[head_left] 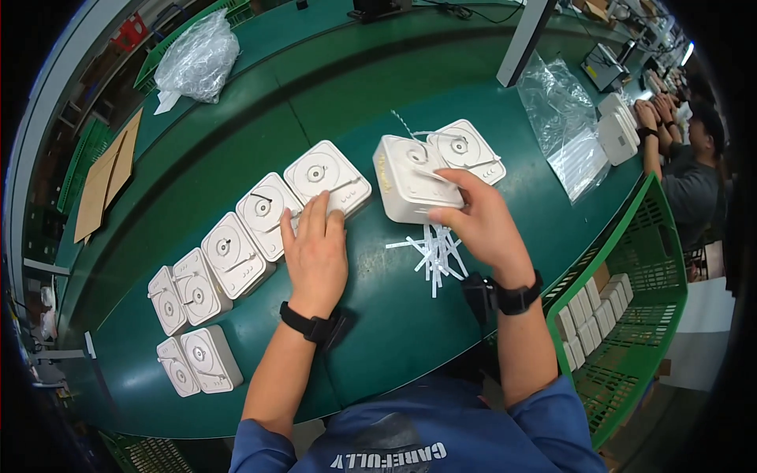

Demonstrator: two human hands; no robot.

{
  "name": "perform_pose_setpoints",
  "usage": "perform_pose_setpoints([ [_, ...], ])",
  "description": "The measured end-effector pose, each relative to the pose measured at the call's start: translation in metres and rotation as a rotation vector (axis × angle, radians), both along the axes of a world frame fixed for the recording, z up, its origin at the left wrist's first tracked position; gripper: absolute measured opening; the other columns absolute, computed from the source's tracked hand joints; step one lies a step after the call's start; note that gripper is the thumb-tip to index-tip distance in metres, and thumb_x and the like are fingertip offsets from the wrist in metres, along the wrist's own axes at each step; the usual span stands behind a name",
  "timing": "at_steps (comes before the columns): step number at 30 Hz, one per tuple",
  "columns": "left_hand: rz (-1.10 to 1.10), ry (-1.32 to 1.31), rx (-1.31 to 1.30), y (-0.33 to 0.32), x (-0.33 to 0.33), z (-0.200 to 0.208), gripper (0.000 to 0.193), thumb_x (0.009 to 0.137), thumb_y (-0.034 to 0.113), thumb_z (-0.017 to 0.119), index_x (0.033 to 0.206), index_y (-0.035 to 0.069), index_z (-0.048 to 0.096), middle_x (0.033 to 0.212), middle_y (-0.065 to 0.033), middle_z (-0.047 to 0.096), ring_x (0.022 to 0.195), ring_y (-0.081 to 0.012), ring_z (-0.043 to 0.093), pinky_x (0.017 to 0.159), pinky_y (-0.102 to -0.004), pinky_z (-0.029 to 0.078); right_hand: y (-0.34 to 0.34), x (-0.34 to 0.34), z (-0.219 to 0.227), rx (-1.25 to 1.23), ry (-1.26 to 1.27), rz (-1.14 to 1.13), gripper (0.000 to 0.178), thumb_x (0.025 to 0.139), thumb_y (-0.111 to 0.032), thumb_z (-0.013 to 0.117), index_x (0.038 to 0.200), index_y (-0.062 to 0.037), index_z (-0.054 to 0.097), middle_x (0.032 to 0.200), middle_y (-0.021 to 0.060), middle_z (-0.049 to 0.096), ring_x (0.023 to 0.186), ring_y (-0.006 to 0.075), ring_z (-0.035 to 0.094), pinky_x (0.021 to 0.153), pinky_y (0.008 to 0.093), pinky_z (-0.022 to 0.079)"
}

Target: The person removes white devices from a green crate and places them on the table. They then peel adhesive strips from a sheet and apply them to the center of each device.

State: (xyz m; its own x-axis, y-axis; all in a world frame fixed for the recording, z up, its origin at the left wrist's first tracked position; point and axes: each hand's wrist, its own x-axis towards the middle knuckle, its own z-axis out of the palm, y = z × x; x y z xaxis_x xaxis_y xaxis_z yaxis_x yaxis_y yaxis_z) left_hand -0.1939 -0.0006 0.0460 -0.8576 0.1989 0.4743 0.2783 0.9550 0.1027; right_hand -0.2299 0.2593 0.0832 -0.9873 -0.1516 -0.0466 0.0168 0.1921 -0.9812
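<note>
My right hand grips the right side of a white turntable-shaped box, thumb low on its side and fingers on its top. The box stands slightly tilted, with yellowish marks on its left side and a thin twisted cord behind it. Close behind it lies a similar box with a round platter and a small arm. My left hand, fingers stretched out and holding nothing, rests against the front edges of the two rightmost boxes, one of them the end box, in a slanting row. Thin white strips lie in a loose pile below the gripped box.
Two more turntable boxes sit at the near left. A green crate holding small white packs stands at the right. Clear plastic bags lie at the far right, beside a co-worker. Another plastic bundle is at the far left.
</note>
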Motion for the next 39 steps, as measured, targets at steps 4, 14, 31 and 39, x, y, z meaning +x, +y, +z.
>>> perform_pose_setpoints([
  [4,-0.075,-0.042,-0.028,0.0,0.02,0.006,0.017,0.089,0.007,0.063,0.105,0.002,0.064,0.136,-0.0172,0.061,0.126,-0.0302,0.06,0.11,-0.0552,0.038,-0.02,-0.022,-0.002,0.431,0.271,-0.021,0.055,0.082,0.001,0.076,0.135,0.0003,0.06,0.136,0.0212,0.059,0.116,0.0301,0.066,0.096,0.0356,0.054],
  [14,-0.2,-0.094,0.046,-0.004,0.087,0.009,0.012,0.088,0.004,0.063,0.099,0.001,0.063,0.129,-0.0166,0.064,0.118,-0.0301,0.065,0.094,-0.0453,0.046,-0.021,-0.008,0.004,0.692,0.599,-0.161,0.046,0.083,-0.007,0.078,0.127,-0.0004,0.066,0.133,0.0225,0.061,0.114,0.0412,0.065,0.095,0.0415,0.055],
  [31,-0.254,-0.265,0.394,-0.025,0.186,0.024,0.041,0.07,0.006,0.087,0.099,0.006,0.058,0.117,-0.015,0.067,0.093,-0.0354,0.066,0.077,-0.0448,0.051,0.013,0.043,-0.055,0.688,0.359,-0.152,0.014,0.085,0.001,0.072,0.098,0.004,0.07,0.105,0.0169,0.068,0.089,0.0322,0.066,0.079,0.0367,0.054],
  [39,-0.219,-0.058,0.391,0.0,0.167,0.051,0.041,0.07,0.007,0.088,0.096,0.007,0.056,0.114,-0.0142,0.069,0.098,-0.0349,0.068,0.088,-0.0513,0.051,0.001,0.08,0.009,0.539,0.316,0.001,0.007,0.086,0.004,0.07,0.092,0.0023,0.067,0.094,0.015,0.07,0.083,0.0277,0.069,0.074,0.0341,0.055],
])
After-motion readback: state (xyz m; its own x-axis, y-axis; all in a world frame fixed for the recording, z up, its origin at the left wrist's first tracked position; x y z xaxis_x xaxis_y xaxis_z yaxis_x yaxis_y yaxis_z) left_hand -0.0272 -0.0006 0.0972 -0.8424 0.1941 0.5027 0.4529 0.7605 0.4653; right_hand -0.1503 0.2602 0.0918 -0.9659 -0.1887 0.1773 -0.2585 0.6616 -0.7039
